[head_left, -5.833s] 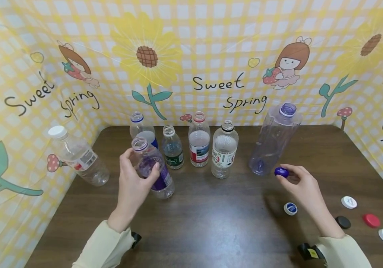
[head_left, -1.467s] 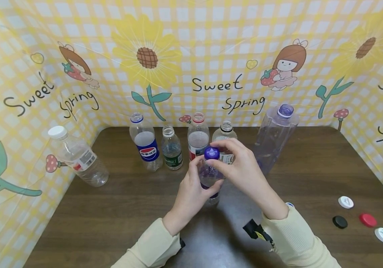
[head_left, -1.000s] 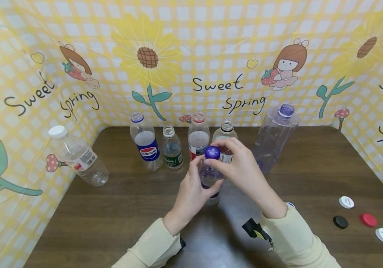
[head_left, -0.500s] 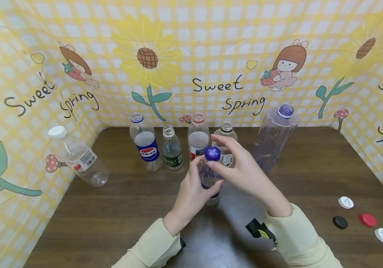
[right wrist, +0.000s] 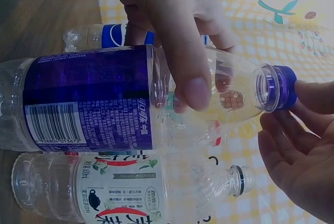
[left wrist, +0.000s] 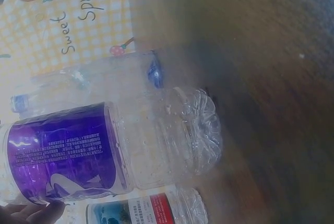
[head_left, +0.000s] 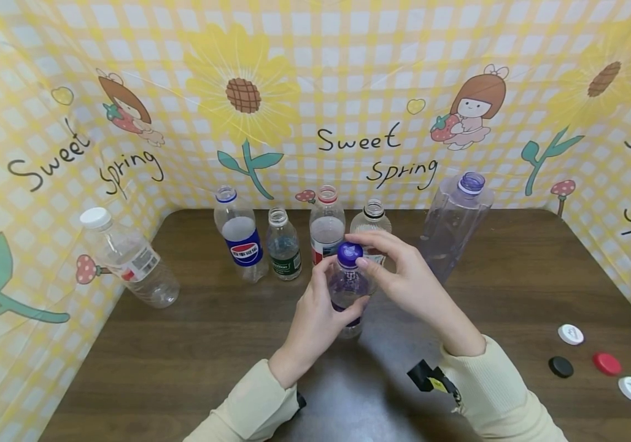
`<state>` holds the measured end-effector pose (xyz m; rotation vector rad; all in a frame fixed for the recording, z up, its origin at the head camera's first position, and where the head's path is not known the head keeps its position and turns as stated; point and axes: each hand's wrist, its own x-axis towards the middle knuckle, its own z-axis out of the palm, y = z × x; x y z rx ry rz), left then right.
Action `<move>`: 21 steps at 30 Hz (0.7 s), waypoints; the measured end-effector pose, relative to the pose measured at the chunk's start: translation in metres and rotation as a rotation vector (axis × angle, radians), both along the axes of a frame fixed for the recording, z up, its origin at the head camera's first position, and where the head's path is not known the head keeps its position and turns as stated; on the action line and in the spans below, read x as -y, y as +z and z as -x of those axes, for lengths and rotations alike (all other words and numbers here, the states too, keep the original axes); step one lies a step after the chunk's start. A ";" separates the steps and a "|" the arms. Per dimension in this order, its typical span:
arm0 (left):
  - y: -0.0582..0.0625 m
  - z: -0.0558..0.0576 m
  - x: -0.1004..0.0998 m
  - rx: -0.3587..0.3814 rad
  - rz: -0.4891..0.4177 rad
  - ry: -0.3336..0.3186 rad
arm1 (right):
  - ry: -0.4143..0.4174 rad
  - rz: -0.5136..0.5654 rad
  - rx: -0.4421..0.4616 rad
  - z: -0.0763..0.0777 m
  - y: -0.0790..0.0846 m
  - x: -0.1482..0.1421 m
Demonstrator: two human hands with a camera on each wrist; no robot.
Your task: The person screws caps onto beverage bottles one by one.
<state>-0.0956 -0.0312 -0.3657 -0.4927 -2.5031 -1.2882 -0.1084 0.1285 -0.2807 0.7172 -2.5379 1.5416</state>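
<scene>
Since the earliest picture, the purple-labelled bottle point(head_left: 347, 283), held in the left hand point(head_left: 312, 316), has shifted from the left to the middle of the table, in front of the red-labelled bottle point(head_left: 326, 230). The Pepsi bottle point(head_left: 244, 250) it partly covered now shows its full label. The purple cap point(head_left: 350, 253), formerly off and pinched in the right hand point(head_left: 409, 276), now sits on the bottle's neck. The right forefinger, raised clear half a second ago, is back at the cap's far edge. The right sleeve point(head_left: 495, 377) now hides the blue-and-white cap.
</scene>
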 end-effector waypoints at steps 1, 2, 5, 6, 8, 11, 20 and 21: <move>0.000 0.000 0.000 0.006 0.000 0.001 | -0.002 0.004 0.002 0.000 0.000 0.000; 0.000 0.000 0.000 0.011 0.001 0.002 | -0.005 0.007 0.003 0.000 0.000 0.001; 0.000 0.000 0.000 0.020 0.002 0.005 | -0.013 0.012 0.004 0.000 0.000 0.002; 0.000 0.000 0.000 0.020 0.000 0.005 | -0.016 0.011 0.003 0.000 0.000 0.002; 0.000 -0.001 -0.001 0.016 -0.003 0.004 | -0.024 0.000 -0.003 0.000 0.000 0.002; 0.000 -0.001 -0.001 0.000 -0.001 0.002 | -0.034 -0.017 -0.013 0.000 0.000 0.003; 0.000 -0.001 -0.001 -0.003 0.001 0.001 | -0.078 -0.043 0.011 0.001 0.002 0.006; 0.000 -0.001 -0.001 0.001 0.000 0.002 | -0.086 -0.043 0.015 0.001 0.003 0.006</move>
